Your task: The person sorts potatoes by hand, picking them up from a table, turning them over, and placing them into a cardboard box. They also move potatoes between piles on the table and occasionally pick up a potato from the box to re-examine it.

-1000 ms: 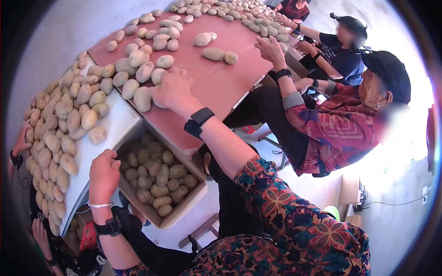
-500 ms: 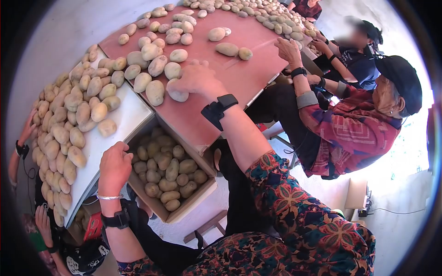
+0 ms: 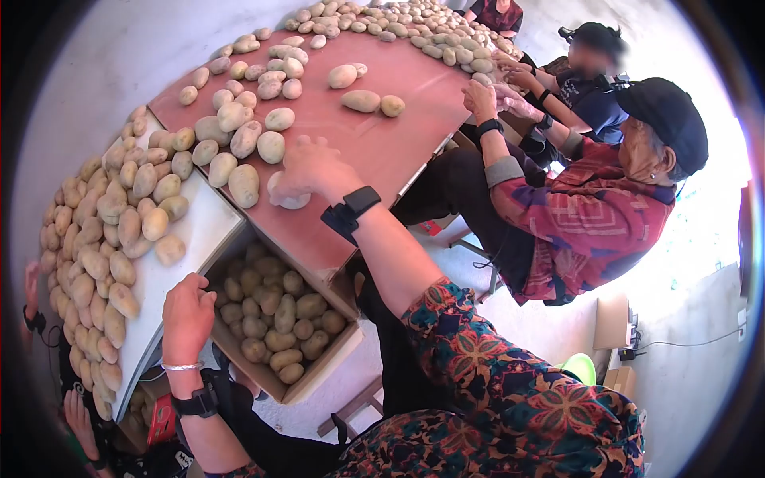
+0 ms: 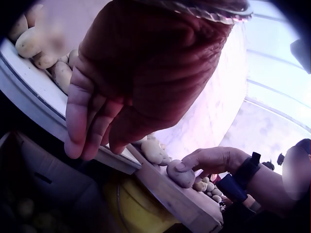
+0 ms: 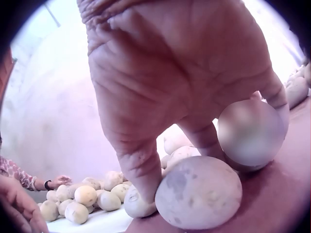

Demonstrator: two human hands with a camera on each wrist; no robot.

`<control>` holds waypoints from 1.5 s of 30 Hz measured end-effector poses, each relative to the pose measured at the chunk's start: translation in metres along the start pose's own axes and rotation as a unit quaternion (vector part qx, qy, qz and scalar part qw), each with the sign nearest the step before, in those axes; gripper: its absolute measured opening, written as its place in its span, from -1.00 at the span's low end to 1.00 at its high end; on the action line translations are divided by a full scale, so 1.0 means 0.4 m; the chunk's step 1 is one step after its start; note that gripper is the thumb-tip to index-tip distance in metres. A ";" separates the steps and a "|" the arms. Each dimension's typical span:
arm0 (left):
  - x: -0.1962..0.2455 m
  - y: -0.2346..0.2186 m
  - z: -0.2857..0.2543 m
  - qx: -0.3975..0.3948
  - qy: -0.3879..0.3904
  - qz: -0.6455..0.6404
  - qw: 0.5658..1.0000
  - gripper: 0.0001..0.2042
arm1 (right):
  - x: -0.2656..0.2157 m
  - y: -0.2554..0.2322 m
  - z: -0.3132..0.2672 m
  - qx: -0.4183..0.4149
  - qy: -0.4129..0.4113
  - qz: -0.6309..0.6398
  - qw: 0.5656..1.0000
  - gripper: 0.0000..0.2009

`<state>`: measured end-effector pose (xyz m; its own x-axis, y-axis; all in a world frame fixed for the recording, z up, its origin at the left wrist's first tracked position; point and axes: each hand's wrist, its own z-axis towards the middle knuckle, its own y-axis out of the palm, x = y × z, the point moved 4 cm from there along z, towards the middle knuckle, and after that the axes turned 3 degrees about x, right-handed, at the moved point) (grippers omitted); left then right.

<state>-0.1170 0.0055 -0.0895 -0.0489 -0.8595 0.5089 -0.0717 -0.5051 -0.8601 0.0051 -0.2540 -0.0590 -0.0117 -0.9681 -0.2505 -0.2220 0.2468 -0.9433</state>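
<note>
On the red board (image 3: 382,76), the right hand (image 3: 323,170) grips a potato (image 3: 288,197), just right of the loose row. Its thumb lies against that potato (image 5: 199,194) in the right wrist view; other fingers reach round a second, blurred potato (image 5: 250,136). The left wrist view also shows the right hand (image 4: 218,160) holding a potato (image 4: 181,174). Beside the white board's edge, the left hand (image 3: 188,319) hangs empty over the near left side of a cardboard box (image 3: 323,366) of potatoes (image 3: 284,313). Seen close, the left hand (image 4: 141,73) has loosely bent fingers.
A large potato pile (image 3: 119,215) covers much of the white board (image 3: 195,209). More potatoes (image 3: 446,40) line the far edge. People sit to the right, one in a patterned red shirt (image 3: 582,223); another person's hand (image 3: 80,418) is at lower left. A stool (image 3: 358,406) stands below.
The right hand and its potato have shifted slightly away from the neighbouring potatoes, towards the near side. The left hand stays near the box, its thumb now more visible. The seated neighbour's hands have come together.
</note>
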 end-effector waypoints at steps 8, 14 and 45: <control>0.018 -0.005 0.002 0.000 -0.002 -0.003 1.000 -0.81 | 0.025 0.012 -0.005 -0.019 -0.022 0.028 0.999 -0.31; 0.001 -0.002 0.003 0.000 -0.021 -0.003 1.000 -0.80 | 0.028 0.020 0.004 -0.003 -0.031 0.009 0.999 -0.29; -0.017 0.019 0.014 -0.005 -0.024 -0.003 1.000 -0.81 | 0.041 0.014 -0.020 -0.009 -0.060 0.035 0.998 -0.23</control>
<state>-0.1117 0.0068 -0.0998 -0.0011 -0.8598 0.5106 -0.0822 -0.5088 -0.8569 -0.0041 -0.2689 -0.0667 0.0892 -0.9361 -0.3403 -0.2426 0.3110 -0.9189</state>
